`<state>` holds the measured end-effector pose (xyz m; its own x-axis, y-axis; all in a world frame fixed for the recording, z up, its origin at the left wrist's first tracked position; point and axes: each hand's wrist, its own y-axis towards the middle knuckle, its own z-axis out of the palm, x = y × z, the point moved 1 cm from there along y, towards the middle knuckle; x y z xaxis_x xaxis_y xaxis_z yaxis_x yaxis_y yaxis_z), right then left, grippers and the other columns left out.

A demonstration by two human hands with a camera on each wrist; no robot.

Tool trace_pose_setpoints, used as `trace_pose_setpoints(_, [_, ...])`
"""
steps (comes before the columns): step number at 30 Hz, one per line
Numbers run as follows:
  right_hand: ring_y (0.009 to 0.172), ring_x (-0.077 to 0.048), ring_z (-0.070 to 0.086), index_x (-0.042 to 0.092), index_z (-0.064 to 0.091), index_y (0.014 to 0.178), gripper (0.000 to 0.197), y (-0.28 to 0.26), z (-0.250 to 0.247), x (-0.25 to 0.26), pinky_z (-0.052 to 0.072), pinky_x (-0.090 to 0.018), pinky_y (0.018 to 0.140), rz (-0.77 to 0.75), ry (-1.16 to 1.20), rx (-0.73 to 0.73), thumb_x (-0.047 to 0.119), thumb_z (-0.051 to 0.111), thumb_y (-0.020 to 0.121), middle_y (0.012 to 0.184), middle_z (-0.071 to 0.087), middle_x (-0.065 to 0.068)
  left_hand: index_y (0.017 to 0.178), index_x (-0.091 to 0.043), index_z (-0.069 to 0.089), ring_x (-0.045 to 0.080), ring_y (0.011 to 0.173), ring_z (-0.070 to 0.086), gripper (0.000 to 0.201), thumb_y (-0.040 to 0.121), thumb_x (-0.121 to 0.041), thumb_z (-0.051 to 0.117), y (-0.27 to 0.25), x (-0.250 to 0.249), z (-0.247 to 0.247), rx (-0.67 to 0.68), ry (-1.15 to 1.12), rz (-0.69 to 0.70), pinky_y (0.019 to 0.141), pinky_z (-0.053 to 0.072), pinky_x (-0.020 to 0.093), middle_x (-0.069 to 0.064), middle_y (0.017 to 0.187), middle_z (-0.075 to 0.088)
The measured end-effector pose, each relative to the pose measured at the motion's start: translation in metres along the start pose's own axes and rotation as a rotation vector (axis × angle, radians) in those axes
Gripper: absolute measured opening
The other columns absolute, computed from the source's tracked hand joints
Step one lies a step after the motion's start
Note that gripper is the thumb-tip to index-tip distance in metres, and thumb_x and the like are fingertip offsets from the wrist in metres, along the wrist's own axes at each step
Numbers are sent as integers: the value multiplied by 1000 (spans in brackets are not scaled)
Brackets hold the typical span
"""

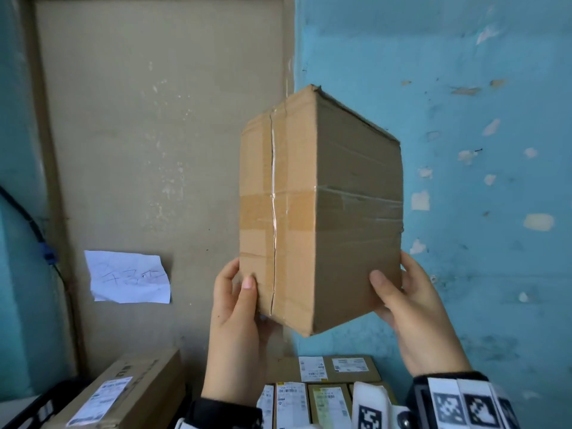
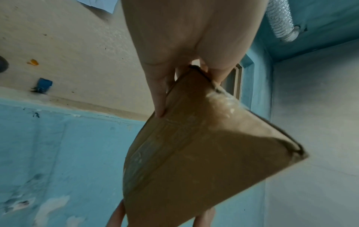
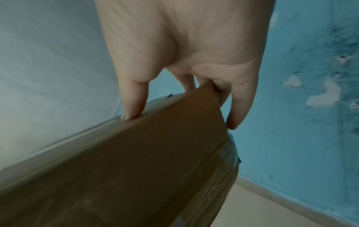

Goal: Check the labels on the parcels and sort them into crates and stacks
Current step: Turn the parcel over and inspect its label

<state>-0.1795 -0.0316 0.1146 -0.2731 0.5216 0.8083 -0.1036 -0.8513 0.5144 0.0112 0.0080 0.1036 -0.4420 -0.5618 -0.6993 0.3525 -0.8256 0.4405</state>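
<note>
A tall brown cardboard parcel (image 1: 318, 205) wrapped with tape is held up in the air on end, one vertical edge turned toward me. No label shows on its two visible faces. My left hand (image 1: 238, 305) grips its lower left corner, thumb on the taped face. My right hand (image 1: 405, 301) grips the lower right corner, thumb on the plain face. In the left wrist view the parcel (image 2: 194, 153) stretches away from the left hand (image 2: 174, 61). The right wrist view shows the parcel (image 3: 136, 169) under the right hand (image 3: 184, 61), thumb and fingers on opposite faces.
Below lie several labelled parcels (image 1: 322, 394) packed side by side. A long flat labelled box (image 1: 123, 394) lies at lower left. A handwritten paper note (image 1: 128, 278) is stuck on the beige panel (image 1: 154, 150). A peeling blue wall (image 1: 479, 150) stands on the right.
</note>
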Motion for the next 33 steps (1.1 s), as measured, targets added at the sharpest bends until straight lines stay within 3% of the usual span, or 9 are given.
trace_pose_setpoints(4, [103, -12, 68, 26, 62, 109, 42, -6, 0, 4, 49, -46, 99, -8, -6, 51, 29, 71, 67, 105, 74, 10, 126, -37, 54, 16, 112, 66, 39, 101, -9, 42, -3, -9, 1, -33, -56, 30, 91, 51, 38, -5, 125, 67])
trace_pose_setpoints(8, [104, -14, 69, 32, 68, 101, 74, -7, 0, 1, 57, -38, 88, -8, 30, 57, 63, 88, 37, 108, 73, 7, 123, -29, 64, 10, 123, 59, 33, 99, -13, 47, -4, -10, 2, -22, 7, 86, 100, 49, 32, -8, 134, 62])
trace_pose_setpoints(11, [105, -14, 68, 32, 68, 103, 82, -7, -1, 0, 56, -39, 90, -17, 78, 43, 66, 89, 32, 112, 72, 4, 118, -39, 70, -5, 133, 44, 29, 89, -40, 65, -2, -6, -4, 28, 156, 122, 112, 38, 35, -16, 148, 47])
trace_pose_setpoints(14, [115, -15, 63, 35, 60, 122, 99, -9, -4, 3, 50, -46, 100, 17, 88, 71, 66, 90, 33, 124, 67, 7, 135, -39, 56, 26, 143, 37, 62, 81, -69, 60, 0, -2, -7, 161, 287, 70, 115, 31, 57, 1, 153, 42])
trace_pose_setpoints(16, [125, -14, 56, 32, 46, 140, 123, -9, -7, 5, 41, -48, 107, 44, 77, 73, 66, 90, 30, 135, 59, 10, 140, -31, 53, 43, 140, 36, 74, 79, -73, 59, 0, 1, -8, 223, 247, -2, 109, 36, 63, 15, 149, 44])
trace_pose_setpoints(21, [138, -11, 41, 33, 31, 150, 134, -10, -8, 6, 32, -49, 115, 31, 71, 107, 66, 90, 34, 151, 41, 12, 129, -25, 57, 12, 112, 66, 71, 65, -53, 68, -7, 10, -2, 290, 200, -74, 82, 56, 24, -4, 119, 71])
trace_pose_setpoints(25, [127, -11, 54, 30, 46, 141, 114, -12, -10, 8, 42, -43, 109, 23, 84, 145, 59, 91, 40, 137, 58, 10, 124, -24, 59, 10, 105, 68, 57, 69, -32, 72, -3, 13, -1, 205, 215, -47, 81, 54, 25, -5, 110, 74])
trace_pose_setpoints(29, [103, -6, 68, 30, 67, 109, 96, -15, -9, 3, 56, -28, 88, 55, 62, 89, 68, 89, 24, 109, 73, 9, 121, -24, 61, 13, 104, 68, 49, 76, -32, 79, -4, 9, 1, 155, 217, 12, 89, 52, 34, -3, 110, 73])
trace_pose_setpoints(33, [105, -10, 67, 23, 67, 107, 102, -16, -7, -7, 44, -34, 99, 103, 97, 18, 70, 89, 20, 108, 74, 5, 123, -25, 61, 15, 108, 67, 63, 66, -49, 71, -6, 8, 2, 142, 216, 45, 95, 52, 41, -1, 115, 71])
